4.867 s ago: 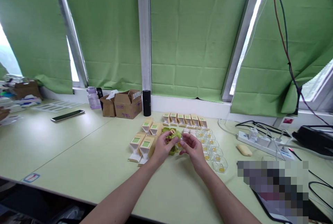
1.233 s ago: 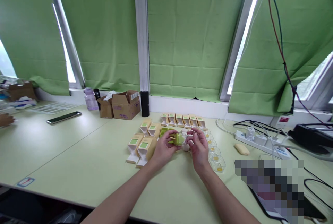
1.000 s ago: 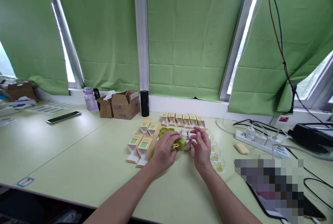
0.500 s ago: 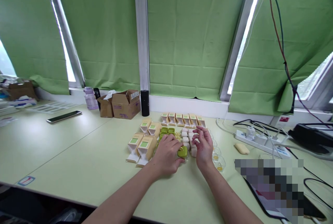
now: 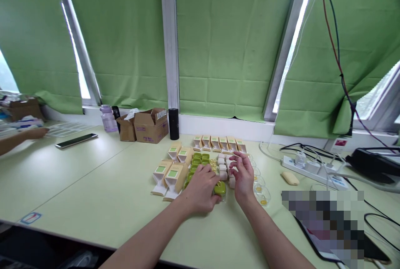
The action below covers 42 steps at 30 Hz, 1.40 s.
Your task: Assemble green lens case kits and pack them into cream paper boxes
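Note:
My left hand (image 5: 201,190) is closed on a small glossy green case (image 5: 220,188), with a clear lower edge, down at the table. To its right, my right hand (image 5: 244,179) hovers with fingers apart and loosely curled, holding nothing that I can see. Between and behind the hands stand rows of white rounded pieces (image 5: 222,168). Tiny yellow pieces (image 5: 213,163) sit beside more green cases (image 5: 196,161), some of them hidden by my left hand. Clear plastic shells (image 5: 261,194) with yellow spots lie right of my right hand.
Open cream cartons (image 5: 177,175) stand at left, with a row of cartons (image 5: 215,143) behind. Further back are brown boxes (image 5: 150,129), a black cylinder (image 5: 173,124) and a purple bottle (image 5: 108,118). A power strip (image 5: 315,172) lies right. Another person's hand (image 5: 36,133) is far left.
My left hand and the green case have shifted slightly down and toward me. My right hand has barely moved. Another person's arm has come in at the far left.

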Each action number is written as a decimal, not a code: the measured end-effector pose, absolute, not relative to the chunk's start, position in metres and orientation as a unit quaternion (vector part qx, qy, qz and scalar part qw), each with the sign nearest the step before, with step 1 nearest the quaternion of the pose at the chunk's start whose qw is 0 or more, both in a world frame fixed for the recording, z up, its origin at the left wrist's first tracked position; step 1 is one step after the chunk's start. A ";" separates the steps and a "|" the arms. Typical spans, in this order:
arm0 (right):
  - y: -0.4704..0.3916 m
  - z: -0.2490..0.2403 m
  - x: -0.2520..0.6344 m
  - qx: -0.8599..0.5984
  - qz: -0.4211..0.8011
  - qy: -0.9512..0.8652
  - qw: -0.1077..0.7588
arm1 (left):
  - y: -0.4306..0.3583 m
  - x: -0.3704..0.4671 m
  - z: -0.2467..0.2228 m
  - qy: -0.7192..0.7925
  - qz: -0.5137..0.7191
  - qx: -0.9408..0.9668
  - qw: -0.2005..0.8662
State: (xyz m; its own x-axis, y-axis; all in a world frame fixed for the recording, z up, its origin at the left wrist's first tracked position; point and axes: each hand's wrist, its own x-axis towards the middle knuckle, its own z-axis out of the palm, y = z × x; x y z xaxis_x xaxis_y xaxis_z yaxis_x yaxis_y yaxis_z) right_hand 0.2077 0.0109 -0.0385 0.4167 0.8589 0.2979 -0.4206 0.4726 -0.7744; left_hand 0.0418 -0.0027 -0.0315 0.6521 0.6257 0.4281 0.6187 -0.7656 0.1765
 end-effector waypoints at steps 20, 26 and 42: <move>0.007 -0.031 0.206 -0.303 0.412 -0.341 0.788 | 0.063 0.012 -0.004 0.477 0.276 0.830 -0.078; 0.007 -0.031 0.206 -0.309 0.404 -0.344 0.790 | 0.127 -0.004 0.023 0.506 0.072 0.854 -0.102; 0.012 -0.037 0.209 -0.310 0.411 -0.343 0.786 | 0.193 0.016 -0.011 0.507 -0.085 0.854 -0.083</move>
State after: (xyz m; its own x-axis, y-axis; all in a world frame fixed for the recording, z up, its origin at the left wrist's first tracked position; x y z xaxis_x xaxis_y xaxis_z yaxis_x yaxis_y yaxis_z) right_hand 0.2094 0.0120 -0.0365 0.4278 0.8581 0.2842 -0.4325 0.4704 -0.7692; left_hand 0.0161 0.1926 -0.0107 0.4716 0.8796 -0.0615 0.8515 -0.4724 -0.2276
